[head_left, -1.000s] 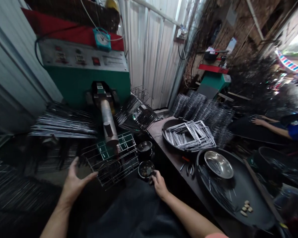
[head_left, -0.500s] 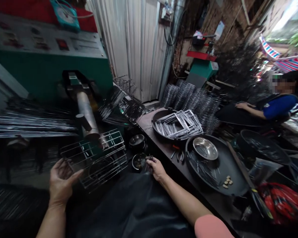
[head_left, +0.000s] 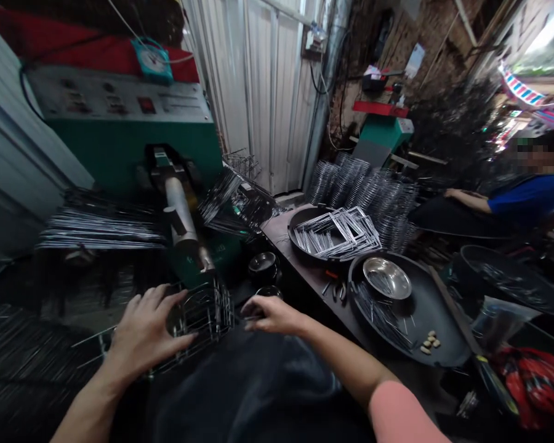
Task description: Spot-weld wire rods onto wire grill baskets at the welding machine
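Observation:
The wire rack (head_left: pixel 215 314) is low in front of the machine, tilted and partly behind my left hand. My left hand (head_left: pixel 143 335) is spread over its near left side, thumb and fingers apart. To the right of the rack, my right hand (head_left: pixel 270 315) has its fingers curled together close to the rack's right end; what they hold is too small and dark to make out. Just behind that hand a small dark bowl (head_left: pixel 270 291) is mostly hidden, and another small bowl (head_left: pixel 262 263) stands beyond it.
The green machine (head_left: pixel 120 147) has a metal arm (head_left: pixel 180 206) above the rack. To the right are a pan (head_left: pixel 300 251) of wire frames, pliers (head_left: pixel 339 291) and a large pan (head_left: pixel 443 320) with a steel bowl (head_left: pixel 388 278). A person (head_left: pixel 526 194) sits at far right.
The rack has turned and looks narrower. My left hand has moved right and up over it, and my right hand has moved left towards it. The view has shifted left.

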Motion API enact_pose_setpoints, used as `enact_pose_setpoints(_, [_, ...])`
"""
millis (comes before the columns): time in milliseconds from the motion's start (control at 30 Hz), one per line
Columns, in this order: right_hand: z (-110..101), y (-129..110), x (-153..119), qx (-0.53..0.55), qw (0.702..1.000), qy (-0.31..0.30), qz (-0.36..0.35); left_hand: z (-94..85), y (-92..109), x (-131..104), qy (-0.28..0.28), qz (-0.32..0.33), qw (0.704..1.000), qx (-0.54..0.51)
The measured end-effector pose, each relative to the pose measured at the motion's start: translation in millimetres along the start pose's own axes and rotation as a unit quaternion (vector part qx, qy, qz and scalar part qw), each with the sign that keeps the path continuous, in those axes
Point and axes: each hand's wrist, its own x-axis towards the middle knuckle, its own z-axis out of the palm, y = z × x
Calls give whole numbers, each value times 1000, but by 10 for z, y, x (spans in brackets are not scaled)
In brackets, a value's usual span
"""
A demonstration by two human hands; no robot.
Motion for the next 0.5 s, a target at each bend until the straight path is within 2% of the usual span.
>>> enact_pose_setpoints(67, [52, -224, 226, -11, 999, -26, 25, -85, 147, 96, -30, 23, 997, 70])
enact_pose_setpoints(133, [179, -313, 450, 4, 999, -2, 49, -117, 239, 144, -52, 32, 993, 101])
enact_pose_setpoints(233, [459, -262, 678, 85, 992, 74, 60, -93, 255, 151, -75, 31, 991, 105])
enact_pose_setpoints(300, [625, -182, 720, 151, 982, 100, 47, -62, 216, 138, -87, 23, 991, 104])
enact_pose_setpoints(400, [724, -80, 664, 211, 976, 45, 13, -43, 149, 123, -101, 14, 989, 104])
enact_pose_setpoints(500, [652, -8, 596, 198, 979, -38, -20, -54, 102, 127, -115, 8, 989, 90])
